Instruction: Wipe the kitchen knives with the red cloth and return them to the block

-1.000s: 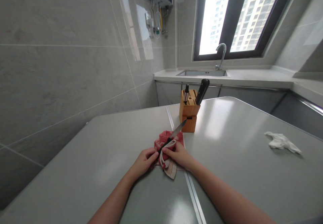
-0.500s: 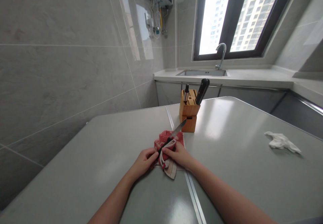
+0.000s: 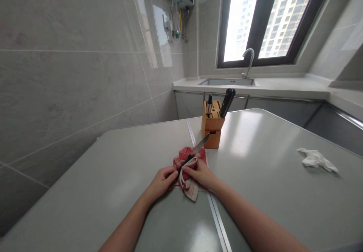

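A knife with a black handle lies slantwise over a crumpled red and white cloth, its blade pointing away and to the right. My left hand is closed on the butt end of the knife's handle. On the other side, my right hand pinches a fold of the cloth against the handle, thumb on top. Just beyond the blade tip stands a wooden knife block. Part of the handle is covered by the cloth and fingers.
In the block's top sit a large black-handled knife and a smaller black-topped tool. A crumpled white cloth or tissue lies on the right of the grey table. Behind the table is a counter with a sink and faucet.
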`<action>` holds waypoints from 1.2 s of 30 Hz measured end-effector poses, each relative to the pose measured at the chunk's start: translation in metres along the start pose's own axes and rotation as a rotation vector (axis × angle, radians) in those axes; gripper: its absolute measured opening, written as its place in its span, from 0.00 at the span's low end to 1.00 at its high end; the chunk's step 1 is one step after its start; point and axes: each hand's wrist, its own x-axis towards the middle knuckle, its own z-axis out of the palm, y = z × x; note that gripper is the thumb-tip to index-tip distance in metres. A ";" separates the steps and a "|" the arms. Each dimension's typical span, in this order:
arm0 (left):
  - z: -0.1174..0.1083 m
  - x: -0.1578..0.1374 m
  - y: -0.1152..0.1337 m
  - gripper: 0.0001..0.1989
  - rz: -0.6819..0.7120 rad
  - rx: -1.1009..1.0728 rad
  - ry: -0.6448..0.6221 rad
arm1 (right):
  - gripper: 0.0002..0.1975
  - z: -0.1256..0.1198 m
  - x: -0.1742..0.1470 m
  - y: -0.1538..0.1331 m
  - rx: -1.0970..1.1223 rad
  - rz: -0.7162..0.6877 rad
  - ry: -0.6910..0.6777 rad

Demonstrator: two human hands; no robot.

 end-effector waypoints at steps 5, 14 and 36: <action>0.000 0.000 0.000 0.21 0.004 0.004 -0.001 | 0.18 0.000 0.000 0.000 -0.008 -0.007 -0.013; 0.000 0.000 -0.001 0.21 0.003 -0.014 -0.001 | 0.18 -0.001 0.000 0.002 0.004 -0.021 -0.016; 0.000 0.000 -0.002 0.20 0.019 -0.009 -0.004 | 0.18 0.000 0.001 0.004 -0.025 -0.005 -0.001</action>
